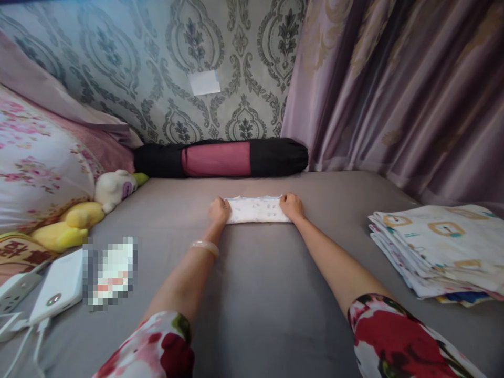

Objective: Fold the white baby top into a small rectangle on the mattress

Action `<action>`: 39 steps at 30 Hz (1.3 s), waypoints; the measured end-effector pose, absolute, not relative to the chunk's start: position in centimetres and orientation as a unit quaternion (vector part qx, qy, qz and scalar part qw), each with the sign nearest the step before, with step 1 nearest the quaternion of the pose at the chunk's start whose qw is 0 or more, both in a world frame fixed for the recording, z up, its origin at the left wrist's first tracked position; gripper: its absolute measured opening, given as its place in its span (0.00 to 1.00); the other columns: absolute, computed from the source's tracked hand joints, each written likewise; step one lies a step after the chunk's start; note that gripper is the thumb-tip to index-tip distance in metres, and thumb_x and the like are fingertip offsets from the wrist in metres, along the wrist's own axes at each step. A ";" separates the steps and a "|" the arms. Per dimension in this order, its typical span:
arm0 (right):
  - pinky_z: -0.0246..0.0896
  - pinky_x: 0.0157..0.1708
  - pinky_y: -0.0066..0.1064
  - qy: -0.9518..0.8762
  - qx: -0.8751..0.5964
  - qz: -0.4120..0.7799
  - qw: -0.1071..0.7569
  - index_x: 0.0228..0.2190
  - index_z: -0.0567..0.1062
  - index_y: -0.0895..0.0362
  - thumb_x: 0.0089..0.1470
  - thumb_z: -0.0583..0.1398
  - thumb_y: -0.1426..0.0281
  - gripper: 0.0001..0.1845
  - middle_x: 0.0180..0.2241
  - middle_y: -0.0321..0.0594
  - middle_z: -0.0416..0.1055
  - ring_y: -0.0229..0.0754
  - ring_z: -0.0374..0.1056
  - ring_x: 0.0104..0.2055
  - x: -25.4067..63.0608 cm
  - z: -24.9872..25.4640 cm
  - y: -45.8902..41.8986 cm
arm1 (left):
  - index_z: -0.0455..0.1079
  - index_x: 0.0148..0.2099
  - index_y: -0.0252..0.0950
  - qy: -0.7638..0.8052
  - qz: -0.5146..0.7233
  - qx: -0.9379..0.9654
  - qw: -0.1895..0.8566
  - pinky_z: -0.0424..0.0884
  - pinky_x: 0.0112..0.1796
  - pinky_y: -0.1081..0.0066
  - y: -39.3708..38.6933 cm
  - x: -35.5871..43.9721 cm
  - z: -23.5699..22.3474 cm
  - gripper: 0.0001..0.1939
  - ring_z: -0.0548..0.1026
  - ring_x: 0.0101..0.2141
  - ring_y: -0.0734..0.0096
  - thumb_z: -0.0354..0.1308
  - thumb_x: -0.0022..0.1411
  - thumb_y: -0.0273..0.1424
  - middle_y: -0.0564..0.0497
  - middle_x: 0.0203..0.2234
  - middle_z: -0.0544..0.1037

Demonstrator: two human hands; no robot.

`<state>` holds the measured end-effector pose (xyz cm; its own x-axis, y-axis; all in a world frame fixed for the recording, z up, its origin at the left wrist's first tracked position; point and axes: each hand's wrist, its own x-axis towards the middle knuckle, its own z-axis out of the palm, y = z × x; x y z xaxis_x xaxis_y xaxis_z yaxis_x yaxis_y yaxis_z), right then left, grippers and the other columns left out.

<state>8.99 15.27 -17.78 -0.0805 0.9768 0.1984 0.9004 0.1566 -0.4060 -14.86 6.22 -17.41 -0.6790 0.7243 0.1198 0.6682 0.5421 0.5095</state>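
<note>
A white cloth [255,210] with a small faint print lies folded into a flat strip on the grey bed sheet [268,273]. At its left end, my left hand [219,211] is closed on the edge, fingers curled. My right hand [292,207] pinches the upper right corner in the same way. The cloth stretches straight between both hands, its long side running left to right. A pale bangle [205,247] circles my left wrist.
On the right lies a stack of folded printed cloths [441,247]. A black and pink roll bag [216,158] rests against the wall. To the left are plush toys [112,190], a floral pillow [39,163], a white power bank [59,286] and a power strip [19,289] with cables.
</note>
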 end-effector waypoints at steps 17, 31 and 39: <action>0.42 0.63 0.46 -0.903 -0.372 0.086 0.194 0.57 0.65 0.60 0.64 0.43 0.68 0.24 0.60 0.50 0.62 0.48 0.54 0.63 6.1 -15.6 8.7 | 0.66 0.57 0.36 0.649 0.191 0.736 -0.039 0.56 0.58 0.55 3.6 -10.7 -16.3 0.21 0.61 0.60 0.57 0.41 0.70 0.37 0.43 0.58 0.68; 0.34 0.64 0.51 -0.908 -0.389 0.113 0.105 0.64 0.56 0.61 0.64 0.42 0.66 0.29 0.66 0.47 0.51 0.49 0.43 0.68 4.4 -16.9 9.3 | 0.53 0.67 0.39 0.719 0.108 0.683 0.072 0.44 0.62 0.47 4.5 -10.1 -17.1 0.27 0.49 0.66 0.53 0.35 0.70 0.39 0.46 0.66 0.56; 0.34 0.64 0.49 -0.889 -0.436 0.084 0.109 0.63 0.58 0.60 0.65 0.41 0.62 0.29 0.66 0.44 0.51 0.48 0.43 0.68 4.2 -17.4 9.2 | 0.56 0.66 0.45 0.773 0.092 0.627 0.034 0.45 0.62 0.47 4.8 -9.5 -17.1 0.27 0.51 0.65 0.54 0.35 0.70 0.43 0.49 0.66 0.55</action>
